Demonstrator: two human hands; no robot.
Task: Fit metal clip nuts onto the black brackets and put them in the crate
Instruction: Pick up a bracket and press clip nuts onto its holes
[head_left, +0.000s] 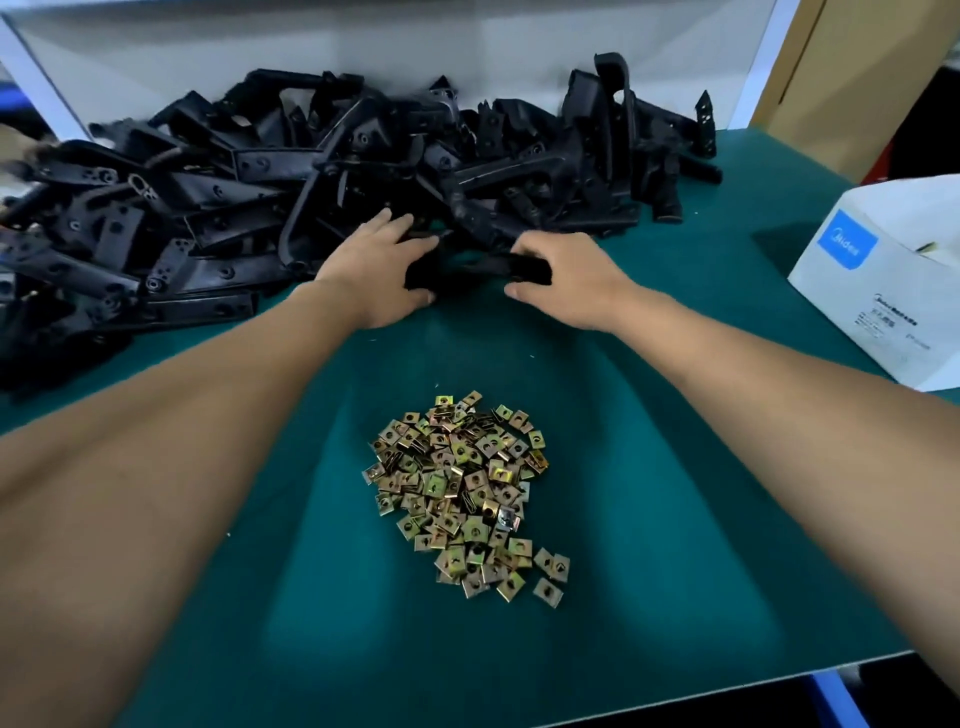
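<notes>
A big heap of black brackets covers the far half of the green table mat. At the heap's near edge, one black bracket lies between my hands. My left hand grips its left end and my right hand grips its right end; motion blur hides the bracket's shape. A pile of brass-coloured metal clip nuts sits on the mat in the middle, nearer to me than the hands. No crate is in view.
A white cardboard box with a blue logo stands at the right edge of the table. A white wall panel backs the heap. The table's front edge runs along the lower right.
</notes>
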